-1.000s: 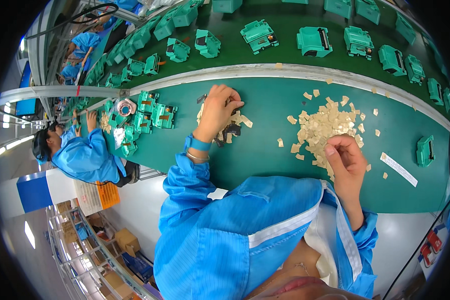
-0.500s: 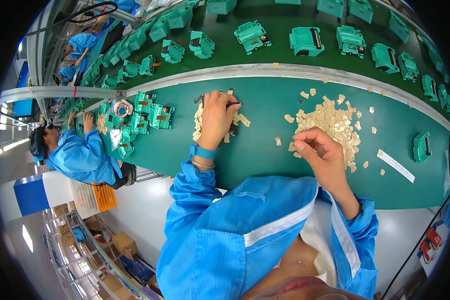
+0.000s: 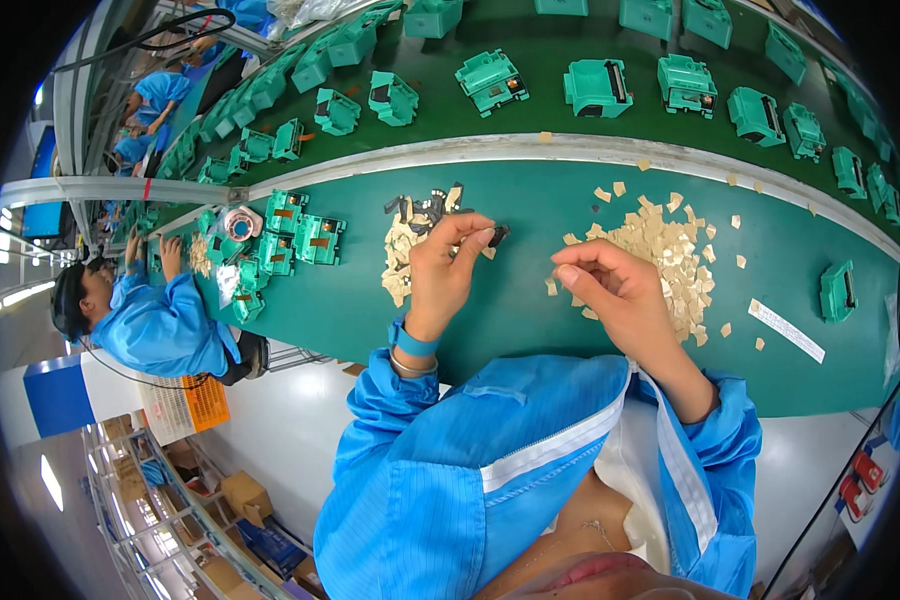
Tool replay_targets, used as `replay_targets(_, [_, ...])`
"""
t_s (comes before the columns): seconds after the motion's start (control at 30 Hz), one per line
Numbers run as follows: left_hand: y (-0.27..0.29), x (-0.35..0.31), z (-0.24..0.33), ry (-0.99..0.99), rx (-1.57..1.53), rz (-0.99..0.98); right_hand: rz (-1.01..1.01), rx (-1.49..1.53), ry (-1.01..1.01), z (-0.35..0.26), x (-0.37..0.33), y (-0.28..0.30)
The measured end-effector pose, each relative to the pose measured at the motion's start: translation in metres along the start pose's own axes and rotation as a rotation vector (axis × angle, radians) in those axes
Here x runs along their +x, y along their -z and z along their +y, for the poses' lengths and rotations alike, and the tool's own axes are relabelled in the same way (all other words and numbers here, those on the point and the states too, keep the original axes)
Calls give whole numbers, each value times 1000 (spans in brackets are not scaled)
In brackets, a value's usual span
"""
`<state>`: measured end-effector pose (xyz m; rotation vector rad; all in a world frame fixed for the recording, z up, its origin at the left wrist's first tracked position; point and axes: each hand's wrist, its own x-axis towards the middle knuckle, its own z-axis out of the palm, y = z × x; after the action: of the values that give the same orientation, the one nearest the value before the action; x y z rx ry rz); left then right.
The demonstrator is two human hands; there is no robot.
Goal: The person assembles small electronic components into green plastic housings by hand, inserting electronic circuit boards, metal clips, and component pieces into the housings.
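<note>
Over the green table, my left hand (image 3: 440, 275) pinches a small black piece (image 3: 501, 236) between thumb and forefinger. Under and beside that hand lies a mixed pile of tan chips (image 3: 398, 262) and black pieces (image 3: 432, 207). My right hand (image 3: 615, 290) is closed in a pinch a short way to the right; whatever its fingertips hold, if anything, is too small to make out. Just beyond it spreads a larger heap of small tan chips (image 3: 675, 265), with several strays around it. The two hands are apart, fingertips facing each other.
Green plastic housings (image 3: 490, 82) stand on the belt (image 3: 420, 135) beyond a pale rail. More housings (image 3: 320, 238) and a tape roll (image 3: 240, 224) sit at left. One housing (image 3: 838, 292) and a white paper strip (image 3: 787, 331) lie at right. A co-worker (image 3: 160, 320) works at far left.
My left hand has come off the mixed pile, moving right and nearer with a black piece in its fingers. My right hand has shifted slightly left. Belt housings have moved slightly left.
</note>
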<state>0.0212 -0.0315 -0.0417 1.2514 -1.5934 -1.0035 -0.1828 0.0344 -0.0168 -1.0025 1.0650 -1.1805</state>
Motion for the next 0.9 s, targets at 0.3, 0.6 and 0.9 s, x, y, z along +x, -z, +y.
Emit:
replay_targets(0.3, [9, -7, 26, -19, -236, -112, 12, -40, 1, 5, 10, 2])
replay_targets(0.6, [-38, -11, 31, -107, -643, -355, -242, 485, -285, -10, 6, 2])
replay_targets(0.9, [-20, -5, 59, -793, 359, -193, -74, 320, -234, -16, -3, 21])
